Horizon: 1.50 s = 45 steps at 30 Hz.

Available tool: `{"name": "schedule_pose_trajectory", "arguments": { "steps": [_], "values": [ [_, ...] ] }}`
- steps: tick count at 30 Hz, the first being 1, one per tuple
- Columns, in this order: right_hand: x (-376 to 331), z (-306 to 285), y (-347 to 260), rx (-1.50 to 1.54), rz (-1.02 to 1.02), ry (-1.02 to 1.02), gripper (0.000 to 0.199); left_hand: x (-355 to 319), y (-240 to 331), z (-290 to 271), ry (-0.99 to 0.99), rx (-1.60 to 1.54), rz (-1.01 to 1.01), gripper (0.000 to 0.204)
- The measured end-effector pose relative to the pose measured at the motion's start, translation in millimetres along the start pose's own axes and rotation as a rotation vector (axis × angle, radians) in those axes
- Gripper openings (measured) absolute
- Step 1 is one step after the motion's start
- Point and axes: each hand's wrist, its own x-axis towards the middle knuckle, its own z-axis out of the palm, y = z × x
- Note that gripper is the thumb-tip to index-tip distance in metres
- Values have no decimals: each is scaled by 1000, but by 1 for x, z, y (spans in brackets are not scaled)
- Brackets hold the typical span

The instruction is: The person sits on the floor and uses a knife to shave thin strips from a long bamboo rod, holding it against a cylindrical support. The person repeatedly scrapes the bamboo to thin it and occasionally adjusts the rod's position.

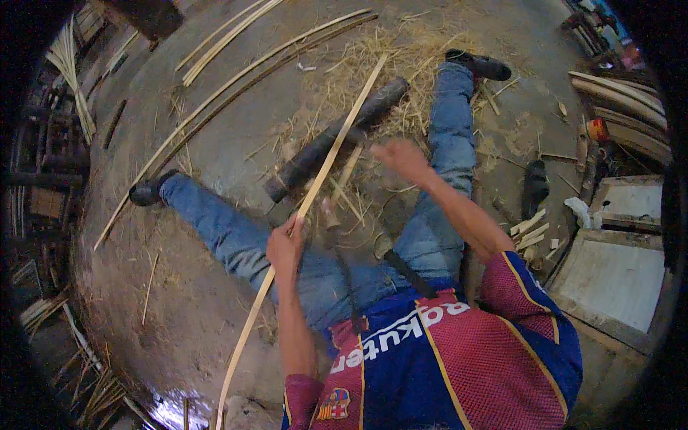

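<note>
Gripping bamboo strip (315, 190): left hand (285, 245) fingers closed; right hand (401, 159) blurred, fingers unclear.

My fingers (285, 231) are gripping a pale yellow bamboo strip (315, 188); just beyond them a dark grey log (333, 140) is lying on tan shavings (401, 57), beside my blue jeans (236, 240).
</note>
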Motion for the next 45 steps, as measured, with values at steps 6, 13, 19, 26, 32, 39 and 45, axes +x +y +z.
{"name": "schedule_pose_trajectory", "arguments": {
  "steps": [6, 13, 19, 26, 32, 39, 45],
  "values": [
    [-24, -16, -36, -27, -143, 7, 66, -12, -22, -52, -31, 41, -23, 42],
    [-25, 8, -28, 2, -200, -42, 68, -49, -60, -84, -31, 30, -65, 40],
    [-19, -12, -45, -62, -76, -109, 69, -76, -96, -101, -137, 14, -136, 39],
    [-2, -22, -20, -26, 95, -17, 67, -111, -106, -133, -196, 120, -232, 41],
    [0, -15, -12, -121, -1, 79, 68, -130, -162, -130, -190, 51, -273, 43],
    [-5, -16, -20, -167, -85, -42, 74, -135, -166, -132, -214, -41, -309, 44],
    [33, -6, 15, 79, 528, 282, 70, -149, -199, -146, -167, -97, -227, 43]
  ]
}}
